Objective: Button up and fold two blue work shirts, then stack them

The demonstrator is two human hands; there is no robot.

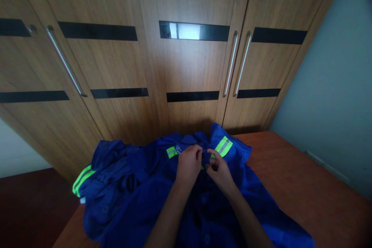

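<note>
A dark blue work jacket (157, 186) lies spread in front of me, its collar toward the wardrobe. It has yellow-green reflective strips, small print on the chest and buttons down the front. My left hand (188, 162) is closed, its fingertips pinching the jacket's front edge just below the collar. Close beside it, my right hand (220, 172) has its fingers curled onto the same front edge, with thumb and forefinger at the cloth. The small part between the fingertips is too dark to make out.
More bunched blue cloth (113, 186) with a reflective band lies at the left. Under everything is a reddish-brown wooden surface (279, 170). A wooden wardrobe (186, 66) with metal handles stands right behind it. A pale wall (328, 104) bounds the right side.
</note>
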